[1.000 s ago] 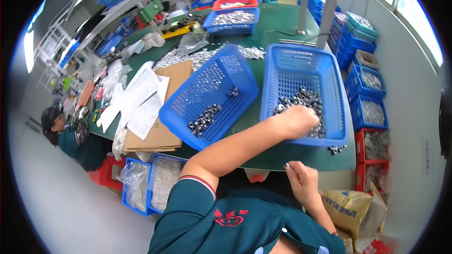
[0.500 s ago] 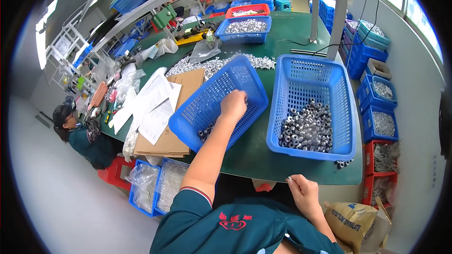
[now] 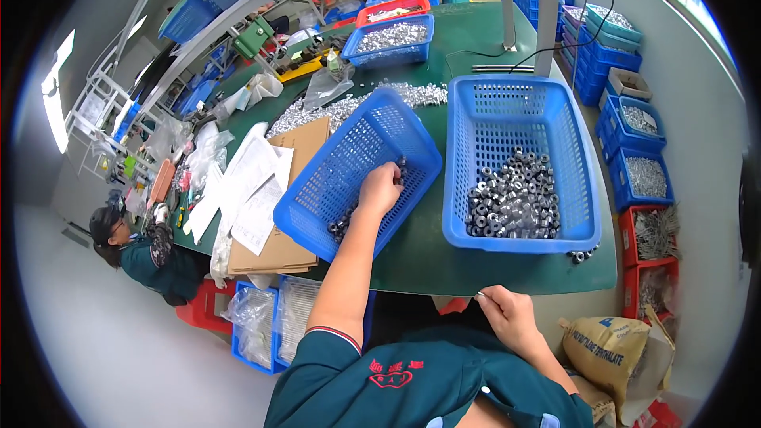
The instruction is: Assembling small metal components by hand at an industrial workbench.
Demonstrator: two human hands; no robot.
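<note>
I see the left hand (image 3: 380, 189), fingers curled, grasp unclear, inside the tilted blue basket (image 3: 349, 166) at frame centre; right hand (image 3: 507, 317) pinches a small metal part (image 3: 479, 296) at the green table (image 3: 444, 265) edge.

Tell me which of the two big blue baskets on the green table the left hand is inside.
The left hand is in the tilted blue basket lying over the cardboard, holding few metal parts. The other basket, to its right, sits flat with a heap of metal nuts.
</note>
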